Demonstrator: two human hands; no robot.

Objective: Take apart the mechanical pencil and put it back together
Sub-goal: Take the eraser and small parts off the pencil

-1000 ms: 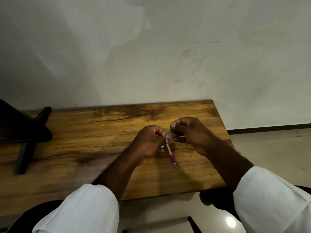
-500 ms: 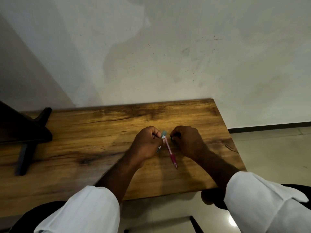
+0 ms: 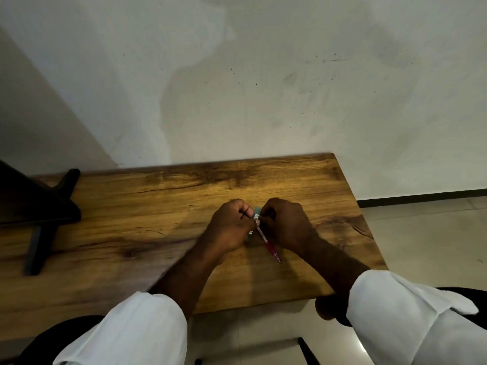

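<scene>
Holding the mechanical pencil (image 3: 267, 242) by its upper end, both hands are working just above the wooden table (image 3: 147, 206). The left hand (image 3: 229, 227) is pinching the barrel near the top, with a pale green piece (image 3: 256, 209) showing between the two sets of fingertips. The right hand (image 3: 286, 225) is closing its fingers on that top end; the pink tip is pointing down toward the person, below the fingers. I think the cap end is being worked. It is better to keep the barrel steady and pull or press straight, without bending. A small white label sits near the fingers, but its writing is too small to read.
</scene>
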